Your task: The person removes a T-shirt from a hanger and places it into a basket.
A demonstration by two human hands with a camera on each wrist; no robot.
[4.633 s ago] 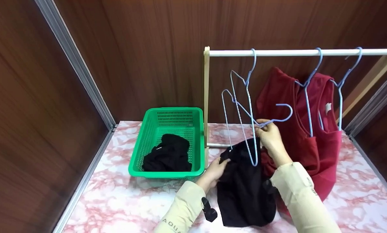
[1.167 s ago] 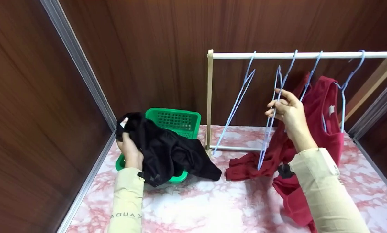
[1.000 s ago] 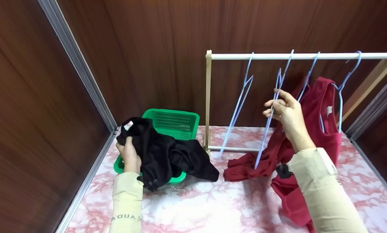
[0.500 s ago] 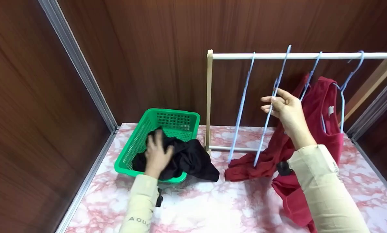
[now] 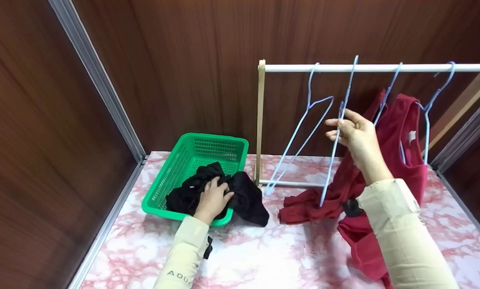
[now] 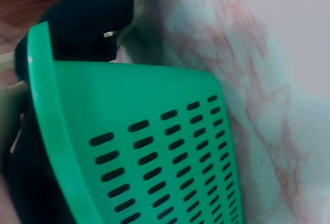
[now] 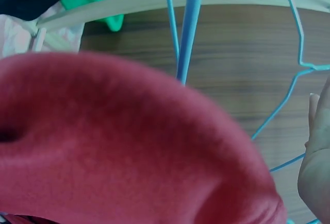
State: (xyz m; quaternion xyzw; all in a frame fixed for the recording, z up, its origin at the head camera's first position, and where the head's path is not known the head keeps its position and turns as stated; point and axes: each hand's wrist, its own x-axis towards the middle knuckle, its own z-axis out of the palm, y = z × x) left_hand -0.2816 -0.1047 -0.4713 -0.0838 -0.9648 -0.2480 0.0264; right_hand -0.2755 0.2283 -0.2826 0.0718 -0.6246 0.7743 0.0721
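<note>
My left hand (image 5: pixel 215 198) rests on black clothing (image 5: pixel 192 194) inside the green basket (image 5: pixel 153 206), fingers spread over the cloth. Part of the black cloth hangs over the basket's right rim towards the table; how many garments lie there cannot be told. With thumb and fingers, my right hand (image 5: pixel 358 130) pinches a bare blue wire hanger (image 5: pixel 331 160), whose hook top stands slightly above the white rail (image 5: pixel 288 68). In the right wrist view a red garment (image 7: pixel 129 141) hides much, and the hand shows only at the right edge.
Another bare blue hanger (image 5: pixel 290 144) hangs from the rail at left. Right of my right hand, a dark red garment (image 5: pixel 310 206) and a red sleeveless top (image 5: pixel 414 148) hang on blue hangers. A wooden post (image 5: pixel 259 124) stands beside the basket; panel walls enclose the marbled table (image 5: pixel 244 261).
The black garment has gone from the hanger to the basket, carried by my left hand, which let go and now touches the cloth farther right. My right hand keeps the bare hanger, its hook slightly raised.
</note>
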